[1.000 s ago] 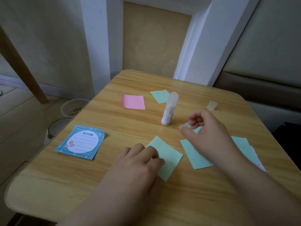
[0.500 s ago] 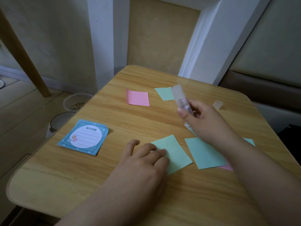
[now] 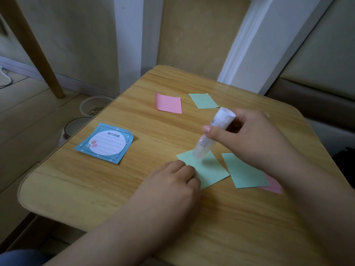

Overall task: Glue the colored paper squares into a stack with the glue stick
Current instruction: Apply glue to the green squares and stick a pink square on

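Observation:
My right hand grips the white glue stick, tilted, its lower tip on a light green paper square. My left hand presses down on that square's near left corner with its fingers. Right of it lies a teal square over a pink square that is partly hidden by my right forearm. Farther back on the wooden table lie a pink square and a green square.
A blue printed note pad sits at the table's left side. Beyond the left edge, on the floor, stand two bowls. A wooden leg slants at the far left. A wall and white trim rise behind the table.
My right hand picked the glue stick up from where it stood, swung it toward me and set its tip down on the green square. The left hand stayed on the square.

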Motion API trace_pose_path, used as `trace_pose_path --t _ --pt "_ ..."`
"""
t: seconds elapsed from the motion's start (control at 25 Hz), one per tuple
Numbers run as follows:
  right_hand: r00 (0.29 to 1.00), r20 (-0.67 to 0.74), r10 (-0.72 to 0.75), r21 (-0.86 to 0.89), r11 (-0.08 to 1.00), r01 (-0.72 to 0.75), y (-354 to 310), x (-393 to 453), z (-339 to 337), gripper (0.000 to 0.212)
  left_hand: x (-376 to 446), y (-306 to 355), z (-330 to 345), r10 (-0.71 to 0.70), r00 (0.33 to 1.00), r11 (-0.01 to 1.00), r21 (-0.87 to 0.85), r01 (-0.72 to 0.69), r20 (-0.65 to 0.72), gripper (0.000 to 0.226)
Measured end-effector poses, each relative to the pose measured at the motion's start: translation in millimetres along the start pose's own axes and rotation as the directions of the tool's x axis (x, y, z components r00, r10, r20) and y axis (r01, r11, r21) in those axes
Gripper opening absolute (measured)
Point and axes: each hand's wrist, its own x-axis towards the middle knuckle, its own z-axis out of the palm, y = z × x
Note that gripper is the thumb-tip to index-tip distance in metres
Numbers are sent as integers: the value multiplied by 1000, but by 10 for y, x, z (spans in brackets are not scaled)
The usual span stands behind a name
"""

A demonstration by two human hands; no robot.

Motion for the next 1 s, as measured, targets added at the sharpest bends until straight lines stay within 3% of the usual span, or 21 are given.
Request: trace_pose_path --t 0.12,0.28,0.32,0.48,0.84,1.0 --pt "998 6 -60 -91 994 61 -35 72 175 30 -3 -14 15 3 1000 1000 -8 -3 6 7" --pt "996 38 -85 -85 992 88 -39 88 268 29 4 -9 7 -11 1000 1000 -29 11 4 8" --pt "996 42 -79 -83 993 82 -28 85 273 30 5 -7 8 -18 1000 999 -43 18 -7 4" --pt "999 21 -28 -75 997 29 54 86 216 28 17 15 4 -74 997 991 -113 74 3 31" --pt "993 -62 104 -17 994 -106 324 89 24 24 27 16 -33 -93 995 989 -109 97 47 32" --pt "983 -159 94 -35 994 -101 291 44 -10 25 -10 21 -65 -106 993 992 -62 108 43 35"
